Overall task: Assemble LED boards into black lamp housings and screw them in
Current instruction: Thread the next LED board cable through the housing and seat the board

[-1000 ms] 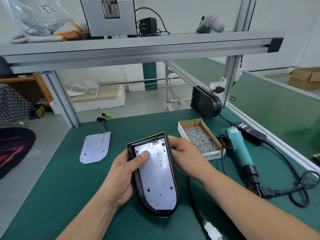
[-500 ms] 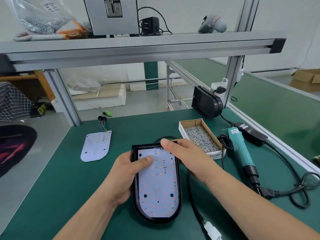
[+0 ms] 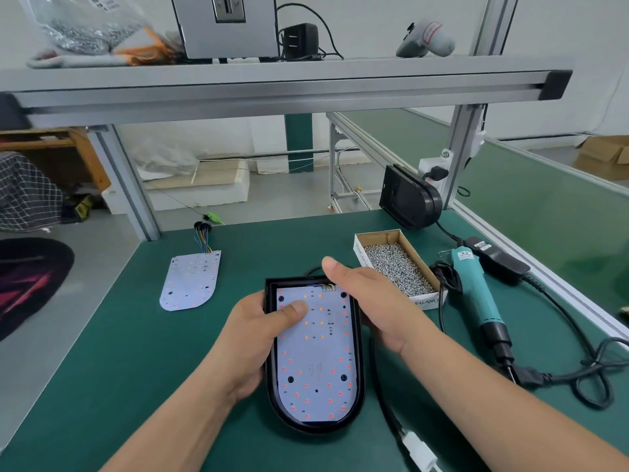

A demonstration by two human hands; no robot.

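A black lamp housing (image 3: 359,396) lies flat on the green table, with a white LED board (image 3: 318,362) seated inside it. My left hand (image 3: 253,338) grips the housing's left edge, its thumb pressing on the board's upper left. My right hand (image 3: 367,301) hovers over the housing's upper right corner with fingers extended, holding nothing. A second LED board (image 3: 190,281) with coloured wires lies to the left. A cardboard box of screws (image 3: 396,264) and a teal electric screwdriver (image 3: 476,294) sit to the right.
Another black housing (image 3: 410,195) leans against the frame post at the back right. A power adapter (image 3: 498,257) and black cables (image 3: 585,366) lie by the screwdriver. A white connector (image 3: 420,451) on a black cord lies near the front edge. An aluminium shelf (image 3: 272,86) spans overhead.
The housing was tilted up in both hands, then laid flat on the table. My right hand has let go of its top edge and lifted away to the right.
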